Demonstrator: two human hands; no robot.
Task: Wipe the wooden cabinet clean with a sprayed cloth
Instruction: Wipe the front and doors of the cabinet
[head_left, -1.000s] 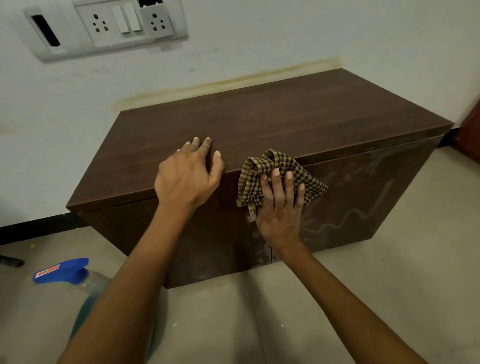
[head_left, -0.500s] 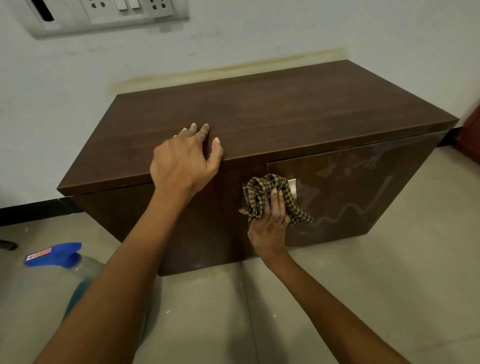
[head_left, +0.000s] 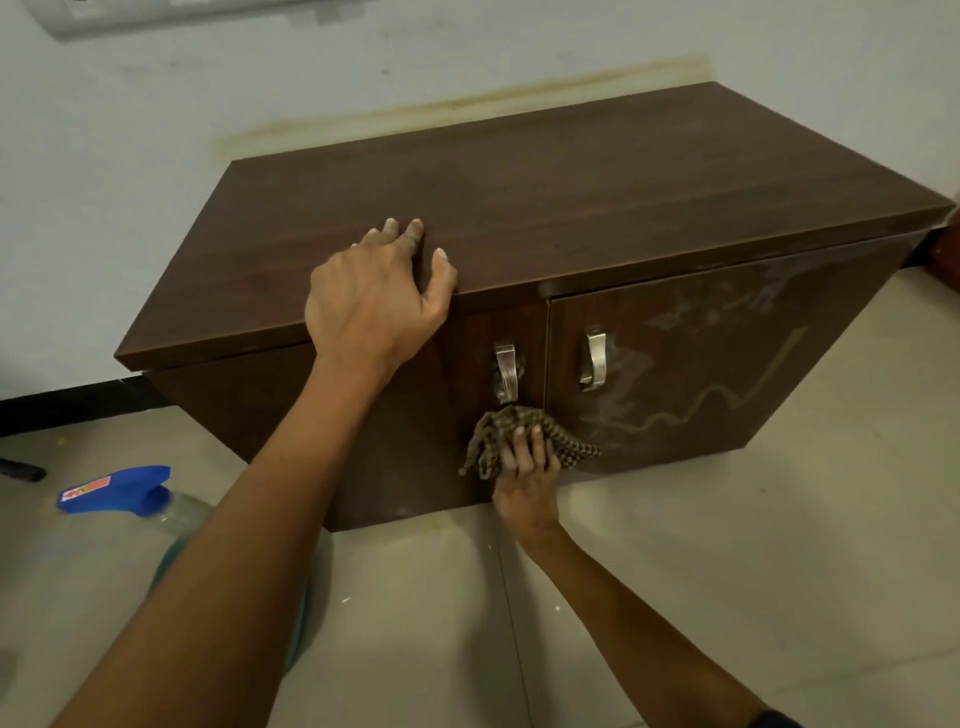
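White wall (head_left: 156, 156) w/ yellowish stain band (head_left: 467, 98); black skirting (head_left: 62, 405); beige tile floor (head_left: 779, 519), grout line (head_left: 511, 623).

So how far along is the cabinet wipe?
Cabinet top looks clean. The right hand presses the checked cloth low on the left door, under its handle; the left hand rests on the top. Dusty smears on the right door are left to wipe.
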